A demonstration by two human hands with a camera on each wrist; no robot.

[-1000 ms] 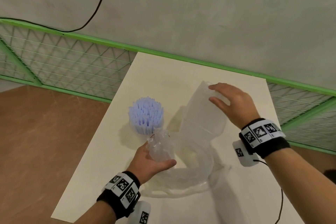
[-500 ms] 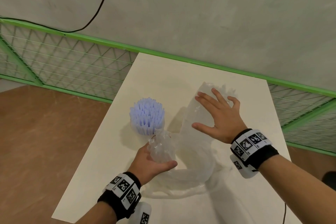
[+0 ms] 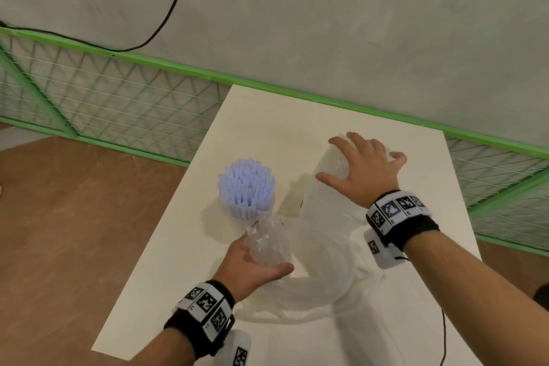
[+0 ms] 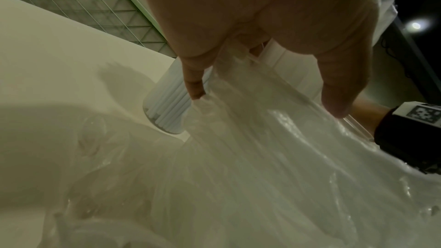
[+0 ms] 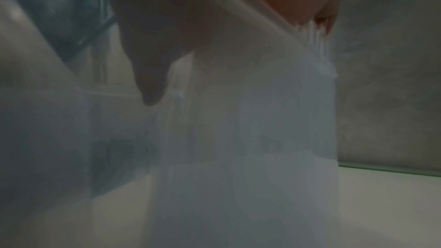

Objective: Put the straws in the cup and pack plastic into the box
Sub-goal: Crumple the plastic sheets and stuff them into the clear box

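1. My left hand [image 3: 252, 264] grips a bunched neck of clear, crinkled plastic film [image 3: 269, 242], thumb on one side and fingers curled round the other, just above the cream rectangular worktop [image 3: 267, 128].
2. From that bunch the film runs on as a long translucent sheet [image 3: 323, 285] that curves across the near part of the worktop and rises toward my right hand [image 3: 364, 171].
3. My right hand is spread, fingers apart and only slightly bent, palm down on the top of the raised, tube-like part of the film; I cannot tell whether it presses or merely rests there.
4. The right wrist view is blurred and shows only hazy film with the shadow of a finger behind it.
5. A clear cup full of pale lilac-white plastic straws [image 3: 246, 189] stands upright on the worktop just beyond my left hand; in the left wrist view the cup's base [image 4: 164, 112] sits just beside my fingertips [image 4: 194, 90] and the film.
6. I cannot make out a box in any view.
7. Both wrists wear black bands with black-and-white square markers.
8. Behind the worktop runs a green wire-mesh fence [image 3: 118, 104] against a grey wall, with a black cable [image 3: 166, 18] hanging down it; the floor to the left is brown.
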